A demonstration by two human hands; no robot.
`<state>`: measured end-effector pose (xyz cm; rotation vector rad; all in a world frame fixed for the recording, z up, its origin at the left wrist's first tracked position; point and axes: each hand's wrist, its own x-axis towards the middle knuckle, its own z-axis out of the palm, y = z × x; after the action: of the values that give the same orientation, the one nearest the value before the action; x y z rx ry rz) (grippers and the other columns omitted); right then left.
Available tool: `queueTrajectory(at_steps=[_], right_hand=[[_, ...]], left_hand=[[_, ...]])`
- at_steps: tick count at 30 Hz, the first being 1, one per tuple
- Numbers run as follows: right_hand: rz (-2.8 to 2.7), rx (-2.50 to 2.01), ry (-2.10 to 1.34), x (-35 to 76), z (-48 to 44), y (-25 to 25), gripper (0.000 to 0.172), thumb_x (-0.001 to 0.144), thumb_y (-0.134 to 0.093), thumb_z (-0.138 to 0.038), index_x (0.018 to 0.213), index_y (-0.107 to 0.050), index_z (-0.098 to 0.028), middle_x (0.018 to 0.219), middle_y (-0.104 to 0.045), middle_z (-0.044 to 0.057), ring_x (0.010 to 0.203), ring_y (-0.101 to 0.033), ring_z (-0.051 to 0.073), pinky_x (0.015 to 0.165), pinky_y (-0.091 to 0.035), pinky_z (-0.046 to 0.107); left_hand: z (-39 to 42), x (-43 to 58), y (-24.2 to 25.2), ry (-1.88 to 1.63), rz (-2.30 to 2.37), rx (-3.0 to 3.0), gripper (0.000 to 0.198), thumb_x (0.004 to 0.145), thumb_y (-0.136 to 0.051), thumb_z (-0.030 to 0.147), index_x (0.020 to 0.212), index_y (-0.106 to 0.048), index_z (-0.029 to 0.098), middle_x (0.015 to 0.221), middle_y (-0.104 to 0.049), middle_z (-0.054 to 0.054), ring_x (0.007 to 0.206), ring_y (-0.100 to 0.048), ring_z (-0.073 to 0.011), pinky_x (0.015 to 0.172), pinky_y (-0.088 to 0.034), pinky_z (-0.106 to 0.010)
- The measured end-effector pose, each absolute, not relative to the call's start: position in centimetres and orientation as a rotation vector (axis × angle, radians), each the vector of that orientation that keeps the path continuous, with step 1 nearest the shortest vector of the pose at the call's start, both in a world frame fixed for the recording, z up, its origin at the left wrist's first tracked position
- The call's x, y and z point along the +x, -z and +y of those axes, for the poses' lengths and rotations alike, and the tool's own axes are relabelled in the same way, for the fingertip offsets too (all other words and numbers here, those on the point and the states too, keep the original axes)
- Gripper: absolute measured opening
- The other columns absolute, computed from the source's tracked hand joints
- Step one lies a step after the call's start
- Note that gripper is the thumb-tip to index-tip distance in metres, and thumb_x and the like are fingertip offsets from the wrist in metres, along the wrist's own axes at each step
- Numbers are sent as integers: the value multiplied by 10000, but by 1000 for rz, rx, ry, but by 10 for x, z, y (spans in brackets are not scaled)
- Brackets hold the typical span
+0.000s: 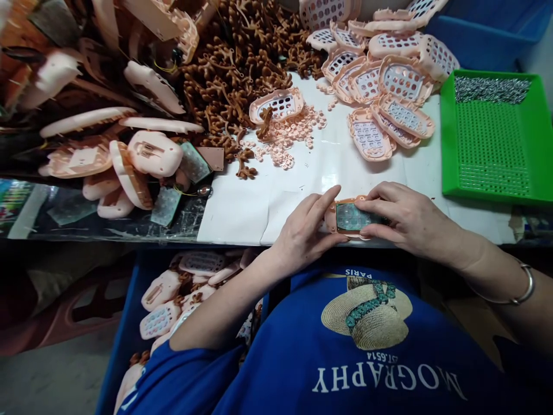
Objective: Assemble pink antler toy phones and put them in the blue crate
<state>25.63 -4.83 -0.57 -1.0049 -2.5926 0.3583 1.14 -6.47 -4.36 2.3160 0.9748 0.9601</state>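
At the front edge of the white work surface lies a peach plastic shell with a greenish circuit board seated in its hollow. My left hand grips the shell's left end between thumb and fingers. From the right, my right hand pinches the other end, its fingertips on the board and the rim. The right part of the board is hidden under those fingers. Beyond my hands, a peach shell with a keypad insert rests beside small peach rings and a brown plastic piece.
Brown branching parts are heaped at the back. Keypad shells pile up back right, near a green tray of screws. Peach housings with wired boards crowd the left. Below the table edge, a blue bin holds assembled pieces.
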Motion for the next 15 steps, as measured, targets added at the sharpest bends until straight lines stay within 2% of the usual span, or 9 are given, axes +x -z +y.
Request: queueTrajectory(at_steps=[8,12,15], right_hand=[[-2612,-1021,-363,255,-49,6,299,919,-611,-334,1144,-651,-141,1003,-613,115,902,-599,247,813,-544,396],[-2614,-1015,-392,255,-49,5,288,919,-608,-288,1161,-632,-134,947,-592,91,868,-585,230,777,-534,368],[-2614,-1035,-395,255,-48,5,199,913,-577,-221,1079,-622,-121,920,-589,89,856,-566,232,766,-529,372]], left_hand=[[-66,12,39,-933,1001,2377,726,899,-667,416,1495,-316,195,1148,-578,-117,998,-586,-211,856,-525,-361],[-73,24,30,-1000,965,2655,510,881,-677,394,1303,-493,175,1294,-532,-176,1201,-517,-300,961,-499,-467],[-75,38,30,-911,871,2811,402,903,-644,375,1220,-543,151,1346,-540,-190,1235,-508,-317,980,-502,-481]])
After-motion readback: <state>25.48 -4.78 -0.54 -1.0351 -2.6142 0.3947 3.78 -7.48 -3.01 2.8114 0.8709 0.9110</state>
